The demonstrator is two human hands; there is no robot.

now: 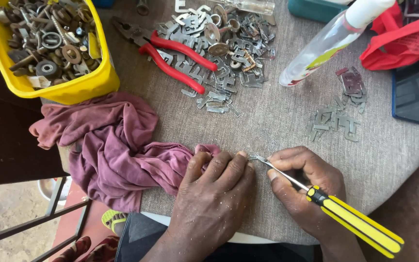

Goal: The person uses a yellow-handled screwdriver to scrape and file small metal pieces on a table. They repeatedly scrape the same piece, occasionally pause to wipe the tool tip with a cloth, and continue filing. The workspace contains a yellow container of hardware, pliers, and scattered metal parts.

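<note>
Both hands, left grip (209,194) and right grip (304,187), are bare, dusted with pale specks; no sleeves or rings.

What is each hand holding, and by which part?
Right hand grips the screwdriver by its metal shaft. Left hand presses flat; anything under it is hidden.

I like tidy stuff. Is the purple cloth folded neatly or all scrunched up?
Scrunched up. The purple cloth lies in rumpled, twisted bunches, one end under the left hand.
</note>
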